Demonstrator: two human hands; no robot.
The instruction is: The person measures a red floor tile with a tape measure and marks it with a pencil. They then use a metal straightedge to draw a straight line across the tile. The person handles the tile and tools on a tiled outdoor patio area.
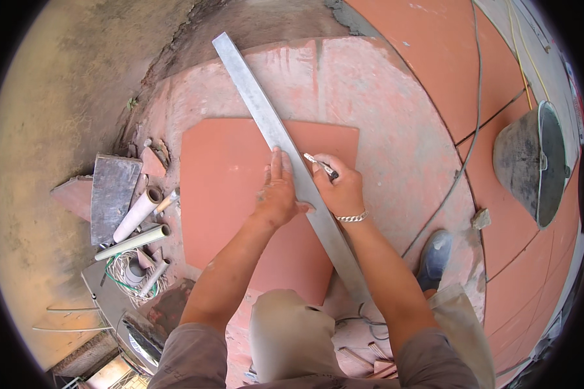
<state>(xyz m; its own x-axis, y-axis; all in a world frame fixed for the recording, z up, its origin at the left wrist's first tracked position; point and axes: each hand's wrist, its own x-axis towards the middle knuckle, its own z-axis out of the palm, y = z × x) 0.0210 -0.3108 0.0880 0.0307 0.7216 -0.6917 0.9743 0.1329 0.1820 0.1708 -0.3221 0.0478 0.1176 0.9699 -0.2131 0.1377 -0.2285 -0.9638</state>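
Observation:
A long grey metal straightedge [253,96] lies slantwise across a large reddish-brown tile [224,188], reaching past its far and near edges. My left hand [281,191] presses on the straightedge near its middle, fingers stretched out along its left side. On the other side, my right hand [341,188] grips a white and black marker [319,165] between thumb and fingers. The marker's white end lies close to the straightedge's right edge; whether it touches the tile I cannot tell. A chain bracelet circles my right wrist.
Left of the tile lie pipe pieces [133,242], a dark board [115,194], broken tile and a coil of cord [126,275]. A black bucket [522,162] lies tipped at the right, near a grey cable [457,178] and a stone chunk [481,218]. A wall rises at the left.

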